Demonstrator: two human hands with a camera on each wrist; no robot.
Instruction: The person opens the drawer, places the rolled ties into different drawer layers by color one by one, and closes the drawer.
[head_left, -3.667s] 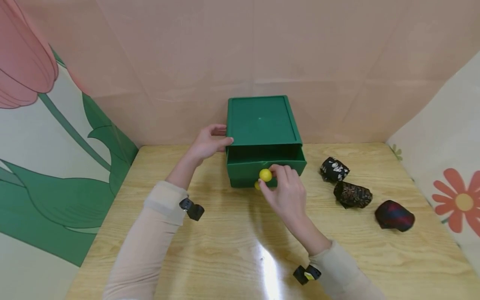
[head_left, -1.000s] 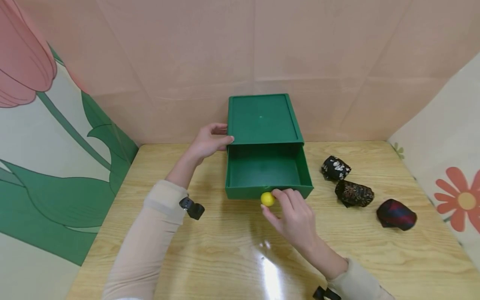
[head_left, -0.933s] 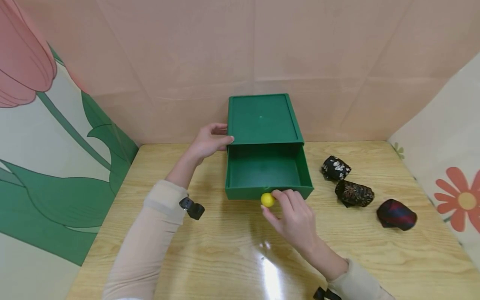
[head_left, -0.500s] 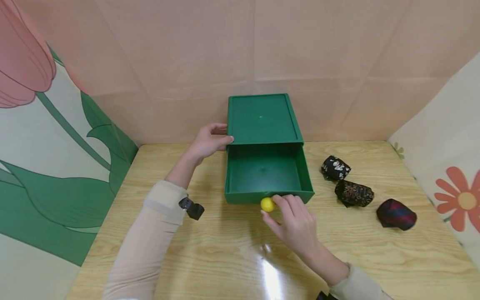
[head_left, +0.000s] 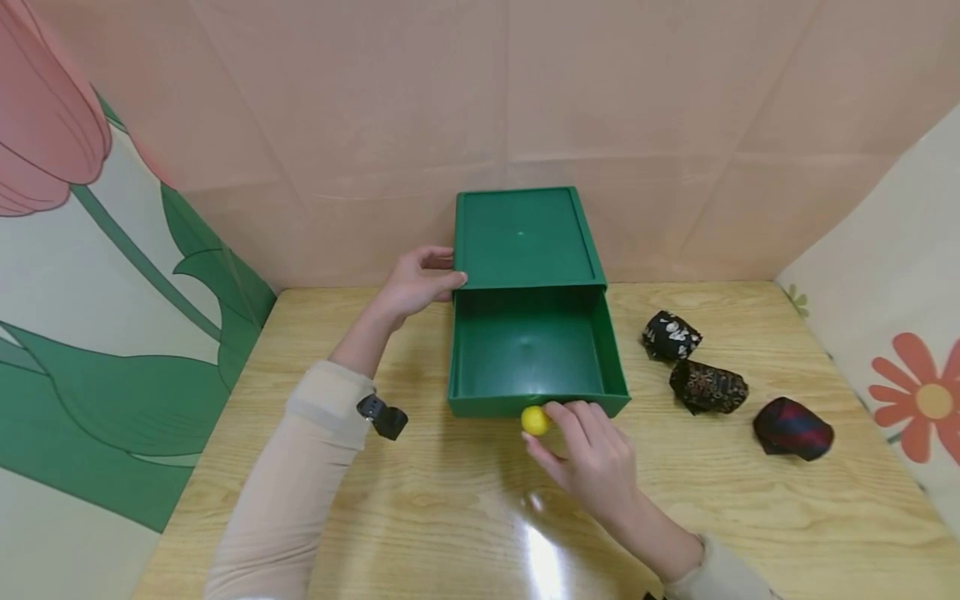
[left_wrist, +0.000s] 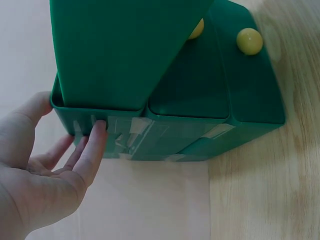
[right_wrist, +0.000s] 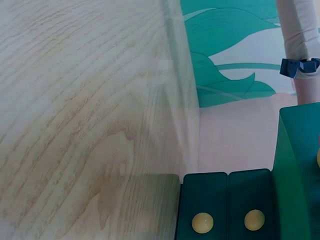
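Observation:
A green drawer box stands at the table's back. Its top drawer is pulled well out toward me and looks empty. My right hand pinches the yellow knob on that drawer's front between thumb and forefinger. My left hand clasps the box's upper left corner, thumb at the front. In the left wrist view, my left hand lies on the box, whose lower drawers carry yellow knobs. The right wrist view shows two such knobs, not the right hand.
Three rolled dark fabric bundles lie right of the box: a black-and-white one, a brown patterned one and a red-and-navy one. Pink and flowered panels wall in the wooden table at the back and on both sides.
My right hand has drawn the top drawer out toward me by its knob, from barely open to nearly full length. My left hand has stayed on the box's corner.

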